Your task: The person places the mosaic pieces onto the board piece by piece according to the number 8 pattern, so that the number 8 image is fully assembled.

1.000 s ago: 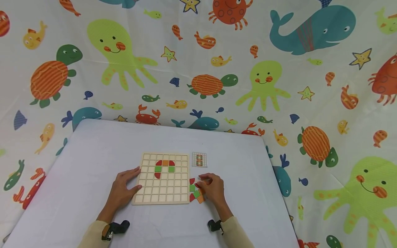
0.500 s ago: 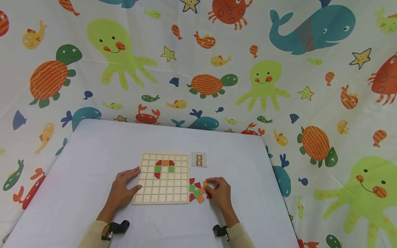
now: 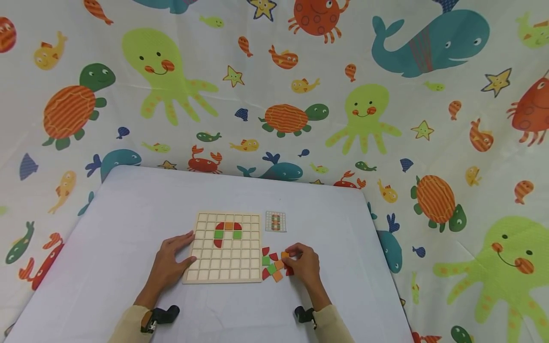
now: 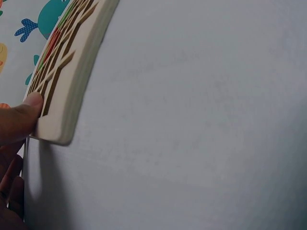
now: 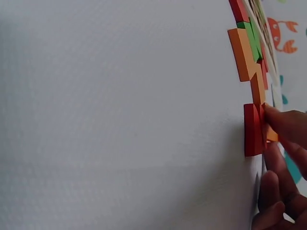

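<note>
The left wrist view cuts off your left hand (image 4: pixel 12 129) and the board (image 4: pixel 64 93), your right hand (image 3: pixel 305 266) partly hides an orange piece (image 3: pixel 284 255), and the card (image 3: pixel 276 222) is too small to read.

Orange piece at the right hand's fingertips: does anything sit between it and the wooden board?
Yes: loose red pieces and a green piece lie between the orange piece and the wooden board. Lifted over them, it could probably pass.

A white table (image 3: pixel 231 309) bears a gridded board (image 3: pixel 223 262), loose tiles (image 3: pixel 279 265) and a card (image 3: pixel 276 221).
</note>
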`<state>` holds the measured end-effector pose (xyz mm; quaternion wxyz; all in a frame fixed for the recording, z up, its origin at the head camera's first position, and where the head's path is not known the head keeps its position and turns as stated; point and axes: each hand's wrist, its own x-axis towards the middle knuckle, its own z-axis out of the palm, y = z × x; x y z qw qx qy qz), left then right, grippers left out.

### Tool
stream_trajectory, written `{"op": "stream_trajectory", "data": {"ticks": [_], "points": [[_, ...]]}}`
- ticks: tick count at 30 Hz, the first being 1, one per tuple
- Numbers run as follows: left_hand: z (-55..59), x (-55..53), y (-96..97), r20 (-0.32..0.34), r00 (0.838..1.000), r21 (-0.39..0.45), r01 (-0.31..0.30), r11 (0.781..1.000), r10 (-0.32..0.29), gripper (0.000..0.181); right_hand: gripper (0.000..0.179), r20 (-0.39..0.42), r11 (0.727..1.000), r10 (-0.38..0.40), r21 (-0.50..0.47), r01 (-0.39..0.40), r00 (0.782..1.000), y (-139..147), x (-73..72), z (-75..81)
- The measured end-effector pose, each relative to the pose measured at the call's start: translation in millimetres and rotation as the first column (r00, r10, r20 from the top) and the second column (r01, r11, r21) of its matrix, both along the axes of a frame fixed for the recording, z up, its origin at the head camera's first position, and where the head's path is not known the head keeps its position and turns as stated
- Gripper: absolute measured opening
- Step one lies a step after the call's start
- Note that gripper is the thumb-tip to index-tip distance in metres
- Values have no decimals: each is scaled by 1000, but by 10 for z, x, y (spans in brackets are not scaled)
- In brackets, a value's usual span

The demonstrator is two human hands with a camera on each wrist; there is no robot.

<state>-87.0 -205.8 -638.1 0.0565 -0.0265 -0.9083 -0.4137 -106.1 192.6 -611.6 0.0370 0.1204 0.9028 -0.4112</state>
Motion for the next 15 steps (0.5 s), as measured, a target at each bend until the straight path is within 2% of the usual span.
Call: {"op": "stream_trajectory", "data": {"ticks": [6, 10, 15], "points": [[3, 0, -1, 19, 1000, -2, -4, 1000, 4, 67, 13, -37, 999, 28, -32, -29, 999, -8, -13, -18], [7, -3, -5, 31, 1000, -4, -4, 1000, 4, 68, 10, -74, 992, 27, -125, -36, 997, -45, -25, -1], [9, 8, -12, 37, 999, -3, -5, 1000, 5, 68, 8, -99, 969, 17, -243, -41, 995, -194, -36, 29]]}}
